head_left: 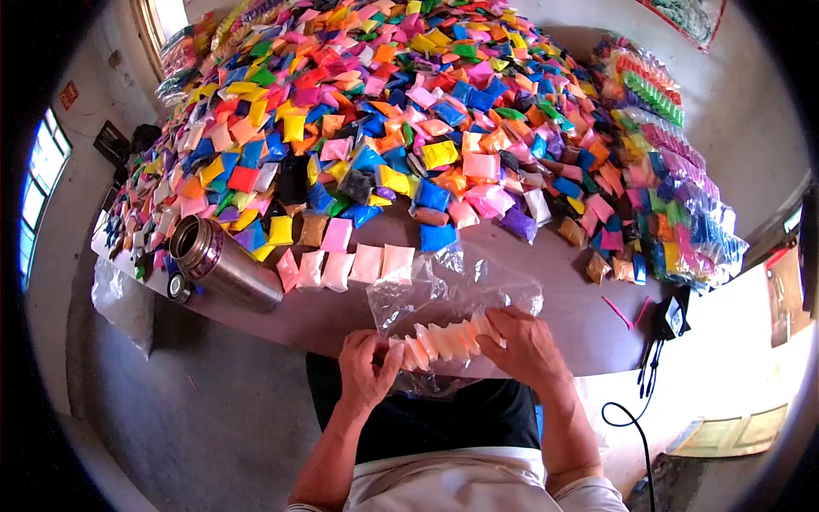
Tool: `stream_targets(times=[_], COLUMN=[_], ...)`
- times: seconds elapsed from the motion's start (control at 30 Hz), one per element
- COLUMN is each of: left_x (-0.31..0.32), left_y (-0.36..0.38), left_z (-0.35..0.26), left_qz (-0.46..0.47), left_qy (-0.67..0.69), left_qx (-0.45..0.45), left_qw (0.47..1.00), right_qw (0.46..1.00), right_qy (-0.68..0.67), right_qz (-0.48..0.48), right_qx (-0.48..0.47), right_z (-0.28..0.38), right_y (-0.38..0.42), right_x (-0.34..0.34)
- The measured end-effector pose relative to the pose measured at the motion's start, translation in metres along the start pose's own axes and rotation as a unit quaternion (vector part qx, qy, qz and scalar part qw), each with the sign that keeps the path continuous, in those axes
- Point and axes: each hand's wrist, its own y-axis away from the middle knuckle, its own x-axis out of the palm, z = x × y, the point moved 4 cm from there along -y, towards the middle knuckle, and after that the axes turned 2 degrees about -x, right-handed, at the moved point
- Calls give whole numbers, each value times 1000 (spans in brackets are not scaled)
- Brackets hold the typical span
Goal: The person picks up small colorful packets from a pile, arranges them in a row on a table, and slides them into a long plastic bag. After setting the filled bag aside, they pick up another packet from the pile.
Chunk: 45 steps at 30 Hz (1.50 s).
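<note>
Between my two hands a row of pale peach packets point(444, 342) stands pressed side by side, over the near edge of the table. My left hand point(368, 367) closes on the left end of the row, thumb and fingers against the outermost packet. At the other end, my right hand point(531, 348) grips the row with its fingers over the top. A crumpled clear plastic bag point(478, 288) lies under and behind the packets. Just beyond, several more peach packets point(367, 264) are lined up flat on the table.
A huge heap of colourful packets point(392, 128) covers the back of the table point(256, 320). An open steel flask point(230, 264) leans at the left beside its lid point(179, 288). Filled clear bags point(695, 213) are stacked at the right, near a black device with cables point(671, 317).
</note>
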Motion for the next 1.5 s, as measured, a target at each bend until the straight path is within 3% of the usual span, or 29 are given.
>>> stream_targets(times=[0.17,0.27,0.33,0.4,0.6,0.7,0.8,0.87,0.9,0.97,1.1,1.17,1.27,1.37,1.5], left_x=[0,3,2,2,-1,0,-4,-3,-1,3,2,1,-2,-2,-2], left_y=[-1,1,2,0,0,1,-2,-1,0,2,2,0,-1,1,1], left_z=[-1,4,5,4,1,1,-4,-4,-1,6,5,2,-2,-1,-1], left_qz=[-9,-9,-15,25,-6,-14,-8,1,-2,-7,-11,-11,-9,-1,-21], left_qy=[-1,2,-1,-8,-26,-12,-20,-10,-11,5,21,24,9,1,-10], left_qx=[-2,-6,-4,-10,15,14,3,8,8,10,24,33,32,32,51], left_qw=[1000,1000,1000,1000,1000,1000,1000,1000,1000,1000,999,999,999,999,998], right_qw=[999,999,991,989,965,976,970,986,986,964,926,926,927,927,942], right_qy=[-8,-23,-85,-103,-141,-129,-95,48,48,162,277,254,264,259,239], right_qz=[-25,6,-46,-85,-211,-138,-135,24,24,134,234,244,178,213,196], right_qx=[-20,22,93,61,-59,-107,-178,-155,-158,-161,-110,-137,-197,-169,-130], right_z=[-5,-3,-1,2,54,75,78,66,56,40,80,51,45,25,53], right_y=[1,4,3,-3,-55,-103,-154,-186,-196,-212,-188,-193,-183,-193,-193], right_x=[5,-10,-29,-42,-62,-43,-12,24,40,73,54,88,102,110,73])
